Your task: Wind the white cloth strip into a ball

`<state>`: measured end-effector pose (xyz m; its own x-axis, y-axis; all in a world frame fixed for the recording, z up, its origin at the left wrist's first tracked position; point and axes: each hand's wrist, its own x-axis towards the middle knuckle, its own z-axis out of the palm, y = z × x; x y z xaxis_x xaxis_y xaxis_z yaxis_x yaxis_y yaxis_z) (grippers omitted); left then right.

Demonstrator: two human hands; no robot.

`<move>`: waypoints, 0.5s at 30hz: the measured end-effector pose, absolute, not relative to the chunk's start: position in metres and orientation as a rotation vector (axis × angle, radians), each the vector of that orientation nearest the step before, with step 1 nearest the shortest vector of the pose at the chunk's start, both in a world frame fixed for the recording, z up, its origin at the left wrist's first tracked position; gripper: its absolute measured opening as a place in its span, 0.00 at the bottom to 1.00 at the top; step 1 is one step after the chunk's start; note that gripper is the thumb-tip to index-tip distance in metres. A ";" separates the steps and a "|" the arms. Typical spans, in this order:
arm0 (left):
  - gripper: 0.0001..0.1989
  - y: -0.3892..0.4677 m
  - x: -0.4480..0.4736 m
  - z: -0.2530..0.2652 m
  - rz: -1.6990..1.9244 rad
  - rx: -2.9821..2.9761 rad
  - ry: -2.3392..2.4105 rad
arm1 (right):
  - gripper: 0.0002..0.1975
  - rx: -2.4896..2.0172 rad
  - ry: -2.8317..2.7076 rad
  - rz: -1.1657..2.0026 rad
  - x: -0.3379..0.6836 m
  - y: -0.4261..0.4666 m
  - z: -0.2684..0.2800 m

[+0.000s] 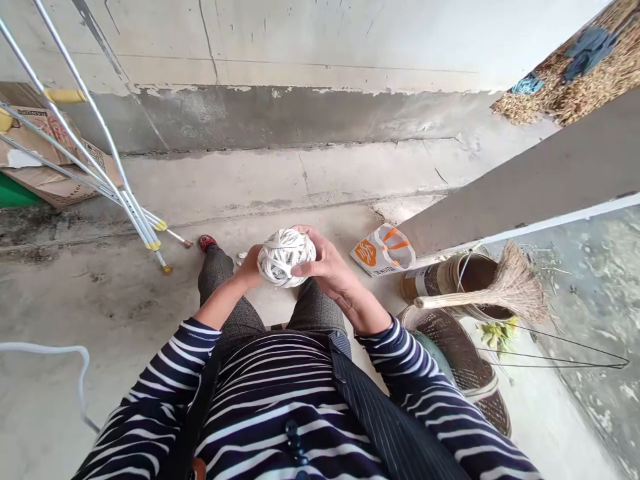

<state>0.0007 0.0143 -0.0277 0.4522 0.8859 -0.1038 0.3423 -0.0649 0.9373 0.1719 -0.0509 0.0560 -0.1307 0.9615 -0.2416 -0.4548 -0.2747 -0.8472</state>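
A ball of white cord (286, 259), wound in thick crossing strands, is held up in front of my lap between both hands. My left hand (250, 268) is closed against its left side, with the fingers mostly hidden behind the ball. On the other side, my right hand (327, 263) wraps around it, its thumb pressed across the front and its fingers over the top and back. A small white bit shows just behind my left hand, too little to make out.
Metal crutches (125, 193) lean at the left near cardboard boxes (65, 167). To the right are a white and orange bag (384, 250), a bucket (450, 277) with a broom (515, 287) across it, and a woven basket (450, 347). A pale hose (60, 347) lies at lower left.
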 end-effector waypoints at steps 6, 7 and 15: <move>0.16 0.010 -0.001 -0.022 0.713 1.579 1.161 | 0.35 -0.952 -0.701 1.647 0.176 -0.053 0.053; 0.16 0.011 0.000 -0.022 0.720 1.569 1.175 | 0.34 -0.954 -0.690 1.653 0.175 -0.053 0.051; 0.08 0.016 -0.002 -0.046 0.768 1.555 1.260 | 0.34 -0.918 -0.634 1.733 0.163 -0.064 0.039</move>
